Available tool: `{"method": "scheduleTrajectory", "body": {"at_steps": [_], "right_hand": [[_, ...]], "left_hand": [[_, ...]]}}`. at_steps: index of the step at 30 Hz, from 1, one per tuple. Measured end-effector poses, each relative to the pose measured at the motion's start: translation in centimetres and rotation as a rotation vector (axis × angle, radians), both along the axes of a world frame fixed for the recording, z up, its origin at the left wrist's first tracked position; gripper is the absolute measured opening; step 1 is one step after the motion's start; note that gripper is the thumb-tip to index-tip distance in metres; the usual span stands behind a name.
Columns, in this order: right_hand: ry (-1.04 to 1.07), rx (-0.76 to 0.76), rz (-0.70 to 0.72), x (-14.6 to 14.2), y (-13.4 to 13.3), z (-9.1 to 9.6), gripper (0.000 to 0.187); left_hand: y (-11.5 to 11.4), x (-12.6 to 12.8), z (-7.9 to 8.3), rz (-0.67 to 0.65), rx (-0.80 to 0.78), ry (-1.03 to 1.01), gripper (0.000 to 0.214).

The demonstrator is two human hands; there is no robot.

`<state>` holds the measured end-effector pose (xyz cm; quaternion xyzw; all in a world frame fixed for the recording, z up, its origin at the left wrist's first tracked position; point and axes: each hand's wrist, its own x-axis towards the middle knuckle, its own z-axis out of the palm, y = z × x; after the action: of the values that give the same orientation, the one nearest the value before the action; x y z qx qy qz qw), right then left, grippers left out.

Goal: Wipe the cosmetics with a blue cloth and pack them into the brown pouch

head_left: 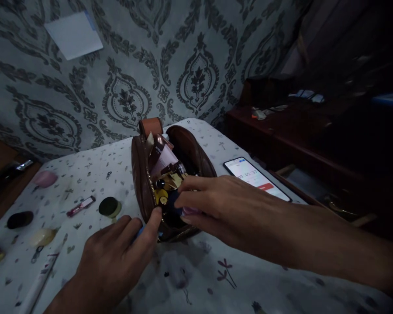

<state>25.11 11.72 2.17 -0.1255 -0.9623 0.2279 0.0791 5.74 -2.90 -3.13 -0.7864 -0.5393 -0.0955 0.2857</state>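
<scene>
A brown leather pouch (140,174) lies open on the floral cloth, packed with tubes and small cosmetic items (165,168). My right hand (212,203) reaches into its mouth, fingers curled around a dark item whose shape I cannot make out. Resting at the pouch's near edge, my left hand (118,248) presses its thumb and fingertip on the rim beside a small blue thing. A yellow-capped item (161,197) shows just inside.
A lit phone (257,178) lies right of the pouch. Left on the cloth: a round dark compact (109,206), a slim lip tube (81,206), a pink object (45,178), a black oval (19,219), a pale round item (42,237). Dark wooden furniture (281,131) stands right.
</scene>
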Motion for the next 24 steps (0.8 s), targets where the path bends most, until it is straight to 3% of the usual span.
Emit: {"method": "scheduleTrajectory", "body": {"at_steps": [6,12,17,24], "right_hand": [[0.118,0.156,0.014,-0.9,-0.4,-0.2,0.013],[-0.131,0.121,-0.043,-3.7,-0.5,0.4,0.004],[-0.260,0.278,-0.085,-5.8,-1.0,0.3,0.018],[-0.405,0.452,-0.118,-7.5,-1.6,0.2,0.021]], "left_hand": [[-0.8,0.0,-0.8,0.040,-0.007,-0.007,0.039],[-1.2,0.4,-0.9,0.092,0.007,-0.011,0.042],[-1.8,1.3,-1.1,0.077,-0.016,-0.065,0.045],[-4.6,2.2,-3.8,0.049,-0.166,-0.103,0.041]]}}
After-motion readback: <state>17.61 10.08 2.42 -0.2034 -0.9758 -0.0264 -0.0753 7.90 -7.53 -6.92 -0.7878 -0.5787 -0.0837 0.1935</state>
